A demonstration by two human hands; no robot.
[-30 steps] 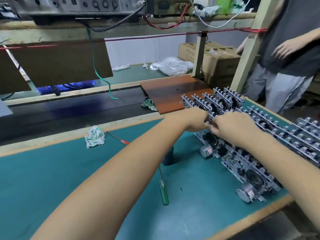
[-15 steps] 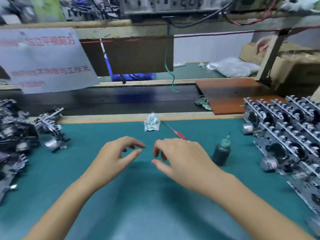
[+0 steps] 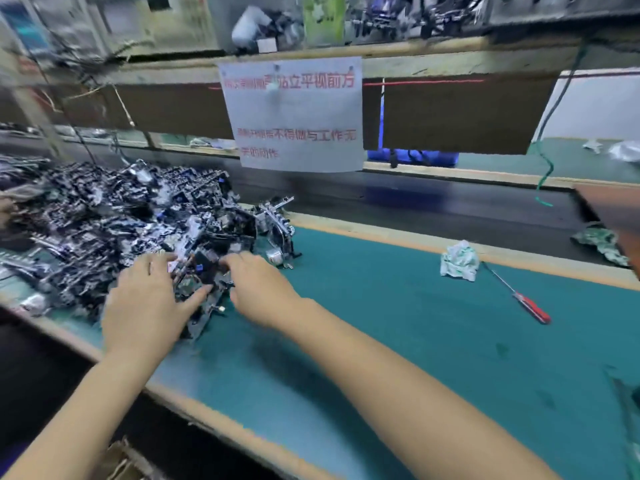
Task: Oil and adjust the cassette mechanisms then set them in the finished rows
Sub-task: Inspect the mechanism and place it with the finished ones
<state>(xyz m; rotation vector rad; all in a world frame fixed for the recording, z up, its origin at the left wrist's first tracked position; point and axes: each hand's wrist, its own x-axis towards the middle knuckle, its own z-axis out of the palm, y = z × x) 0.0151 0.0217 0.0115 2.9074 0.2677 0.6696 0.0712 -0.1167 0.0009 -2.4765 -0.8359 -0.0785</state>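
Note:
A big heap of loose cassette mechanisms, grey metal and black plastic, covers the left end of the green mat. At the heap's near right edge lies one cassette mechanism between my two hands. My left hand grips its left side, thumb stretched along its front and fingers on top. My right hand curls its fingers over the right side of the same mechanism. The picture is motion-blurred, and the finished rows are out of view.
Another mechanism with a small round motor stands just right of the heap. A crumpled rag and a red-handled screwdriver lie on the mat to the right. A dark conveyor belt runs behind, with a printed sign hanging above it.
My hands left the finished rows on the right, crossed the mat empty, and now reach the heap on the left and take hold of a mechanism. The view has swung left.

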